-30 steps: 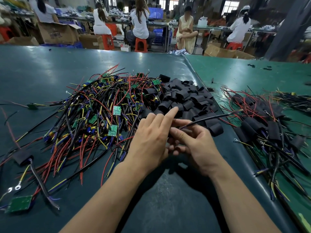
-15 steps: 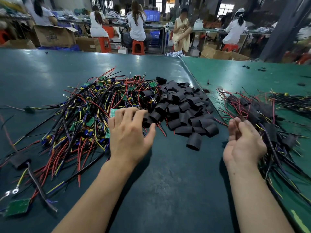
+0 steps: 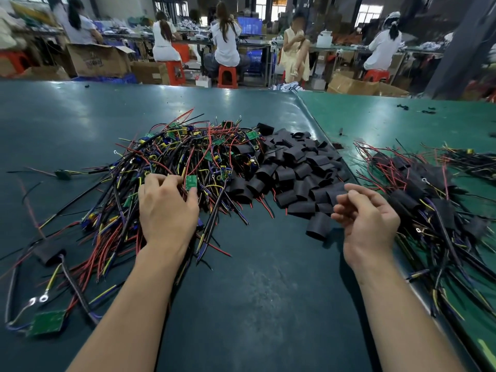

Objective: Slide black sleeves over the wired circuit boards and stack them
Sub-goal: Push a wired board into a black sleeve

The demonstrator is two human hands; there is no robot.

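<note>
The left hand (image 3: 167, 210) has dropped onto the tangled wire pile (image 3: 171, 167), pinching a flat green board (image 3: 191, 182); the right hand (image 3: 367, 218), loosely curled and empty, has swung back beside the matte black sleeves (image 3: 300, 173).

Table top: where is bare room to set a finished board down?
Bare table lies between the forearms, below the pile of black sleeves, and along the far edge. Crowded: loose wired boards under the left hand; sleeved stack beyond the right hand.

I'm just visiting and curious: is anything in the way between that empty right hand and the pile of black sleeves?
Nothing visible blocks it. The right hand hovers empty just in front of the black sleeves, and one loose sleeve lies right beside its fingers on the bare table.
</note>
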